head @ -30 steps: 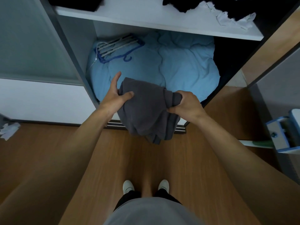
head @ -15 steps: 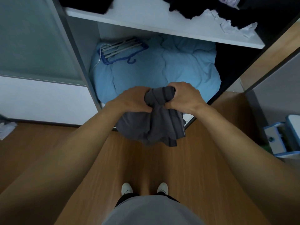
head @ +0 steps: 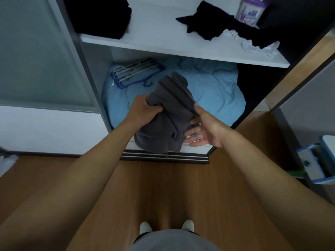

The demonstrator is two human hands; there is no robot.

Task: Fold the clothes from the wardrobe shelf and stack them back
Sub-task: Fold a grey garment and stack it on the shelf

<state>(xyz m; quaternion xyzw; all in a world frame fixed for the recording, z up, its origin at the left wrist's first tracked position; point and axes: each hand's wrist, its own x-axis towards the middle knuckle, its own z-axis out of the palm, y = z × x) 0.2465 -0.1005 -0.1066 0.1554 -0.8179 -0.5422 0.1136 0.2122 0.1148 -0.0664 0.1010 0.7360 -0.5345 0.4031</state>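
Note:
A dark grey garment (head: 168,113) hangs bunched in front of the open wardrobe, above the blue duvet. My left hand (head: 144,110) grips its upper left part with curled fingers. My right hand (head: 203,131) lies against the garment's right side, palm up, fingers straight under the cloth. On the white shelf (head: 163,38) above lie a folded black pile (head: 101,17) at the left and loose black clothes (head: 213,24) with crumpled white pieces (head: 253,46) at the right.
A light blue duvet (head: 213,91) fills the lower compartment, with blue and white hangers (head: 136,73) on it. A purple-labelled tub (head: 251,10) stands at the shelf's back right. A frosted sliding door (head: 36,57) is at the left, a blue-white drawer unit (head: 317,158) at the right.
The garment has been lifted and swung up towards the shelf. My right hand has let go of its grip and now lies open under the cloth; the left still grips it.

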